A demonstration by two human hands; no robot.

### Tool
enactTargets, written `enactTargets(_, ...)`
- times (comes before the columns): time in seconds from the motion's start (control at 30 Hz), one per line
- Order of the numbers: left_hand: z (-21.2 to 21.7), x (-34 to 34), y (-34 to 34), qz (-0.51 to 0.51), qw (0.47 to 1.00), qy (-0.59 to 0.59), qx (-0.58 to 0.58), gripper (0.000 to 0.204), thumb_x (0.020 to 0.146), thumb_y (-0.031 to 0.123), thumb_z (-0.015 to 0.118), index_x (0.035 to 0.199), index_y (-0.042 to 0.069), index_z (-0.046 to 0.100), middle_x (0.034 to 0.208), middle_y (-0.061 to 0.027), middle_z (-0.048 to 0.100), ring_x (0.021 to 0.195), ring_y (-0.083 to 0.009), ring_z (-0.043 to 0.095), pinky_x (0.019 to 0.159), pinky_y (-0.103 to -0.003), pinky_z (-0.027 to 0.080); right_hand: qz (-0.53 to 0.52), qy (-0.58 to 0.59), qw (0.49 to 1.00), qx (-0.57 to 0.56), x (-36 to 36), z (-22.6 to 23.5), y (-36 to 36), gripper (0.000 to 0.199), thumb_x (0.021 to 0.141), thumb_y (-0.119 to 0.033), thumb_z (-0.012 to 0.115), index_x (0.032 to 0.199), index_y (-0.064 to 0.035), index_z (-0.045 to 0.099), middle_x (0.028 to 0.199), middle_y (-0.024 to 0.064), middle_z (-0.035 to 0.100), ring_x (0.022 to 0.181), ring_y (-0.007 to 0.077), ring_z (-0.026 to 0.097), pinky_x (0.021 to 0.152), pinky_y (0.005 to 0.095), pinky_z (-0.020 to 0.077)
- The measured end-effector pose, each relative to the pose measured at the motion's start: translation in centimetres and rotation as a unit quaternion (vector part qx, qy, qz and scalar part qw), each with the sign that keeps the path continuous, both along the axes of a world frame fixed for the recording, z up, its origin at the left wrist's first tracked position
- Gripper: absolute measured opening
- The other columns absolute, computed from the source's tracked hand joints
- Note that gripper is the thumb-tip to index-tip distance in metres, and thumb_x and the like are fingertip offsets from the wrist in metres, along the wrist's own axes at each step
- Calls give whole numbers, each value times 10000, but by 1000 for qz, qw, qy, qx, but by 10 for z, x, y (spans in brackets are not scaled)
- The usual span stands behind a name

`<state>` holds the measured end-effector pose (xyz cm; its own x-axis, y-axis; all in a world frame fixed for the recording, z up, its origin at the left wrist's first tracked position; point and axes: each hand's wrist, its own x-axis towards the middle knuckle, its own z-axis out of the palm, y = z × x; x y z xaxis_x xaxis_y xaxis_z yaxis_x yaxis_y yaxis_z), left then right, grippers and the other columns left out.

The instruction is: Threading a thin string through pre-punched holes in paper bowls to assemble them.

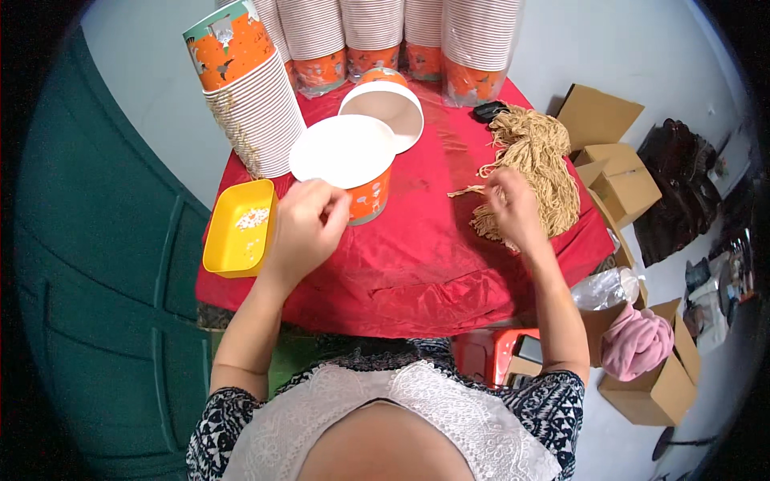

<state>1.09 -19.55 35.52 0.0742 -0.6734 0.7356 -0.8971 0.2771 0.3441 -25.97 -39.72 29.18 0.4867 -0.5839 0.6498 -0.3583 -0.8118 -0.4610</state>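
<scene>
My left hand [309,228] is closed, fingers curled, beside an orange-patterned paper bucket [370,196]; whatever it pinches is hidden. A white round top [345,151] shows on that bucket. Just behind it, another paper bucket [401,120] lies tipped with its pale inside showing. At the right, my right hand [516,207] is over a heap of tan cords [549,152], fingertips pinched at strands sticking out to the left. To the left of my left hand is a yellow plastic tray [215,255] holding small white pieces.
A tall stack of nested paper buckets [253,112] leans at the left, tan cord along its rims. Several wrapped bucket stacks [481,40] line the back of the red-covered table [433,264]. A black object [489,111] sits by the cords. Cardboard boxes [622,180] stand right.
</scene>
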Motion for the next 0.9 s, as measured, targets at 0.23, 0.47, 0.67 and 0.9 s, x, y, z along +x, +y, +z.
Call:
enactTargets(0.23, -23, 16, -39, 77, 978, 12, -194, 166, 791, -59, 612, 954, -30, 596, 1120, -216, 554, 1044, -360, 545, 907, -453, 438, -111, 17, 993, -22, -18, 20, -54, 155, 867, -137, 667, 854, 16, 648, 903, 184, 606, 886, 358, 592, 791, 431, 478)
enactTargets(0.47, -65, 21, -35, 112, 971, -5, -210, 274, 759, -66, 595, 1027, -8, 585, 1243, -228, 494, 1143, -375, 461, 959, -470, 378, -91, 92, 990, -58, -12, 7, -109, 122, 836, -101, 645, 872, 11, 676, 884, 212, 626, 874, 400, 607, 813, 466, 503)
enactTargets(0.67, -72, 27, -28, 112, 973, -16, -200, 287, 752, -68, 587, 1029, 6, 571, 1229, -224, 510, 1133, -375, 478, 976, -485, 386, -17, 160, 983, -83, 6, -2, -104, 103, 786, -54, 643, 870, 2, 663, 898, 202, 626, 908, 392, 599, 822, 473, 501)
enactTargets(0.9, -71, 27, -29, 104, 977, -4, -188, 280, 750, -60, 587, 1018, 19, 570, 1217, -222, 521, 1106, -376, 495, 968, -475, 392, -12, 220, 974, -57, 21, -5, -104, 131, 788, -62, 641, 908, -28, 680, 922, 182, 642, 941, 378, 596, 857, 454, 500)
